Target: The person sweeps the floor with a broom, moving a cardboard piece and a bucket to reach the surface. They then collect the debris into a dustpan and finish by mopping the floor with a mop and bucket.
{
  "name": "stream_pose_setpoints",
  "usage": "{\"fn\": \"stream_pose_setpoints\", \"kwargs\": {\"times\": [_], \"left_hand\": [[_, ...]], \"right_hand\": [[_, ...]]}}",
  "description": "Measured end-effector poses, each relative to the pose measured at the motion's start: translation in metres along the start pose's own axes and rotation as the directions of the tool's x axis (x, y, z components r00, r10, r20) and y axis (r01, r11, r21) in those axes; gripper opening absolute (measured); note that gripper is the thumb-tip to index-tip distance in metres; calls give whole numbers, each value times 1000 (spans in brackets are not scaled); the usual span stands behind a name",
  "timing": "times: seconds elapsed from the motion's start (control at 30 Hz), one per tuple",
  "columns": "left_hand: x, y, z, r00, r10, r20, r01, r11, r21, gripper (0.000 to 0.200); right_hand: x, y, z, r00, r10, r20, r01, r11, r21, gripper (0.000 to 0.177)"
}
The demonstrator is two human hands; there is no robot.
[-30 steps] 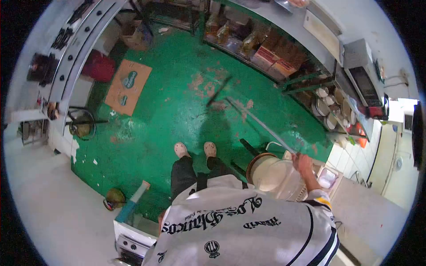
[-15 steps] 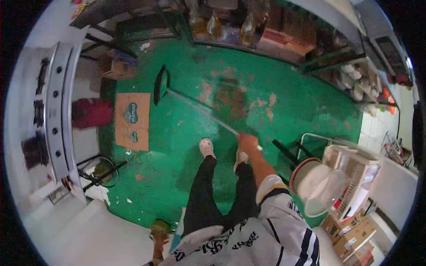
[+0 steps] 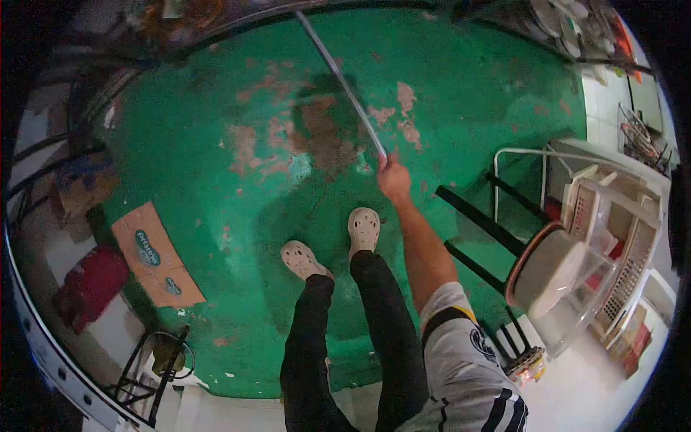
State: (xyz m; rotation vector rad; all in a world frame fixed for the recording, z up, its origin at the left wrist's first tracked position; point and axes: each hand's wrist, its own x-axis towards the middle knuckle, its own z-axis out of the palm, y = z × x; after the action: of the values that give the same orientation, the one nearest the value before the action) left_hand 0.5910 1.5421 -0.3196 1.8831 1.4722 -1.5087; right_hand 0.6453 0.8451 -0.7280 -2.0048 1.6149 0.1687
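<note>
Out in front of me my right hand [image 3: 393, 180] is closed around the lower end of a broom's [image 3: 342, 85] pale metal handle. From there the handle slants up and left across the green floor [image 3: 468, 108] to the dark shelving edge. The broom's head cannot be seen at this moment. My left hand is out of the picture. Below the right hand, my feet stand on the floor in pale clogs [image 3: 363, 229]. Worn patches of bare floor [image 3: 317, 133] lie to the left of the handle.
A flattened cardboard piece [image 3: 158, 255] lies at left, near a dark red cloth-like thing [image 3: 93, 284]. On the right are a round stool [image 3: 536, 270] with black legs and white plastic baskets [image 3: 622, 237]. Black-framed shelving runs along the top.
The broom has swung from the left toward the shelving at the top, its head passing out of sight. My view has turned, my feet have stepped, and my left hand has left the picture.
</note>
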Motion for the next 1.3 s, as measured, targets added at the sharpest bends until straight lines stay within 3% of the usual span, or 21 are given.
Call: {"fn": "stream_pose_setpoints", "kwargs": {"times": [0.13,0.23,0.3,0.33,0.37,0.43,0.57,0.63,0.73,0.8,0.87,1.0,1.07,1.13,1.3], "left_hand": [[3,44,20,998,57,-13,-57,997,54,54],[0,60,23,996,90,2,-90,992,93,54],[-2,69,24,992,123,19,-125,987,103,53],[-4,72,24,989,143,30,-146,983,108,53],[-6,76,23,986,161,40,-164,980,111,53],[-12,80,18,980,189,57,-195,974,117,52],[-29,93,9,969,236,77,-244,961,129,51],[-35,98,5,965,249,80,-258,956,141,51],[-32,98,-7,961,264,85,-275,946,171,50],[-38,100,-17,956,280,89,-292,937,190,50],[-50,108,-22,947,306,102,-321,924,206,49],[-73,114,-34,918,374,132,-393,901,184,49],[-78,117,-36,898,404,171,-430,888,161,48],[-77,117,-41,875,437,209,-468,873,136,48],[-72,112,-69,778,538,323,-598,792,121,47]], "right_hand": [[36,4,31,994,29,-106,-17,993,115,37],[3,21,37,997,17,-79,5,961,277,38],[-56,30,16,992,-62,-107,84,973,215,37],[-91,30,-9,998,-57,12,54,982,184,38],[-123,36,-26,978,137,156,-174,950,259,39],[-205,42,-77,885,333,327,-427,861,278,42],[-372,74,-188,899,334,283,-403,884,237,42],[-420,93,-234,809,454,374,-489,872,-3,37],[-404,81,-273,895,390,216,-401,916,8,32],[-348,81,-256,972,229,51,-229,973,-10,30],[-272,74,-243,982,186,19,-185,982,-44,34],[-235,101,-233,952,298,74,-304,948,92,44],[-273,95,-281,953,279,118,-289,955,73,51],[-304,98,-315,893,413,177,-421,907,6,53],[-399,53,-454,975,157,159,-121,969,-214,47]]}}
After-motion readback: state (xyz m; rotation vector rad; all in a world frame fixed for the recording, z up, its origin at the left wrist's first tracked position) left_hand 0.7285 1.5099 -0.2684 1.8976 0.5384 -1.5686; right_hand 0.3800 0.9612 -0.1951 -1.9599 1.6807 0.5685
